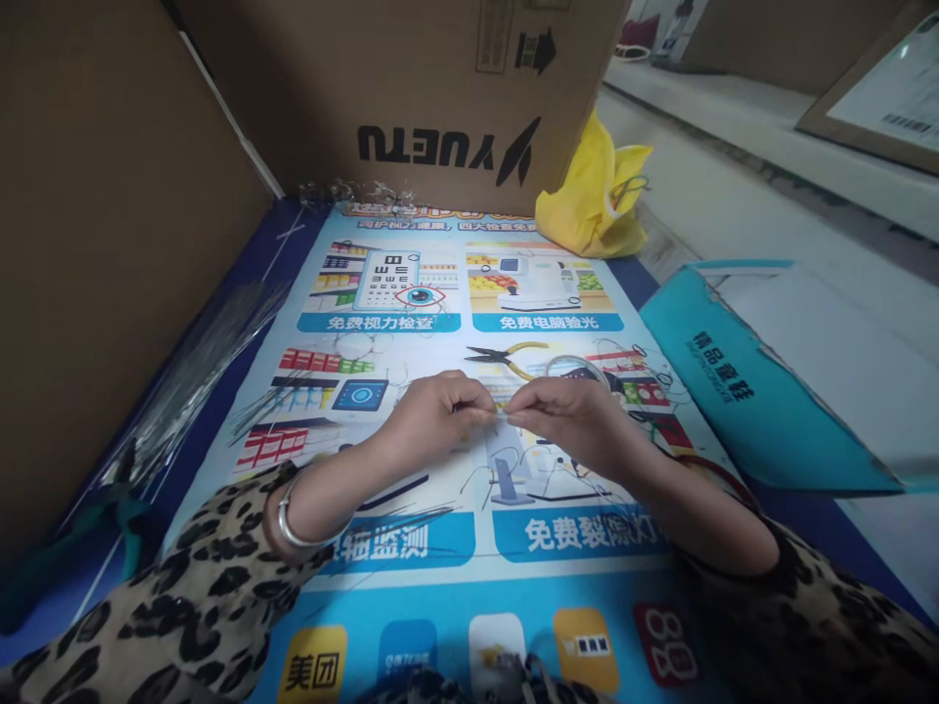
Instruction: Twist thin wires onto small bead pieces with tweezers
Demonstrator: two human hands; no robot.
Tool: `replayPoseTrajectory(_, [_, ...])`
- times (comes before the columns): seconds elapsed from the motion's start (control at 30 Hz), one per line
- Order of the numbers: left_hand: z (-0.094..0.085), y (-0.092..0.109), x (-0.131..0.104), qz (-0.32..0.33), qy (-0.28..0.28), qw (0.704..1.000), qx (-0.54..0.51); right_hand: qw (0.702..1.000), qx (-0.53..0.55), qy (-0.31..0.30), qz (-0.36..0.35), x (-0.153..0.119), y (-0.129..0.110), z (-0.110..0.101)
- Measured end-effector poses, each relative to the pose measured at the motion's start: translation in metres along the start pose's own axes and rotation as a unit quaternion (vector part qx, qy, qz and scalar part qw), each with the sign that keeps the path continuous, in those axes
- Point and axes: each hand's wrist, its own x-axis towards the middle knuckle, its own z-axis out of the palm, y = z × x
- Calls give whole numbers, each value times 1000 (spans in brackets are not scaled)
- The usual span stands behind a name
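Note:
Over the printed poster sheet [484, 577], my left hand [440, 416] and my right hand [568, 416] meet fingertip to fingertip. Each has thumb and forefinger pinched together. Something small and pale shows between the fingertips, too small to make out. Just beyond the hands lie yellow-handled pliers [506, 358], their dark jaws pointing left. A pale ring-shaped coil [579, 364] sits beside the pliers, behind my right hand. Thin loose wires [425, 518] are scattered on the sheet around both hands.
A bundle of silvery wires [183, 381] and green-handled pliers [121, 518] lie at left. Large cardboard boxes [330, 78] stand at the back and left. A yellow bag [591, 200] is at the back right, with a teal box [748, 391] nearer.

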Motion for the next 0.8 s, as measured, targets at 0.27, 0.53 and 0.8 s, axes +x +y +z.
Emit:
replayPoseTrajectory(0.27, [3, -2, 0, -27, 12, 999, -26, 992, 117, -15, 53, 1, 6, 6])
replayPoseTrajectory(0.53, [9, -6, 0, -108, 22, 972, -207, 950, 300, 29, 85, 3, 5, 18])
replayPoseTrajectory(0.8, [13, 4, -2, -150, 33, 919, -363, 910, 393, 93, 92, 3, 1, 32])
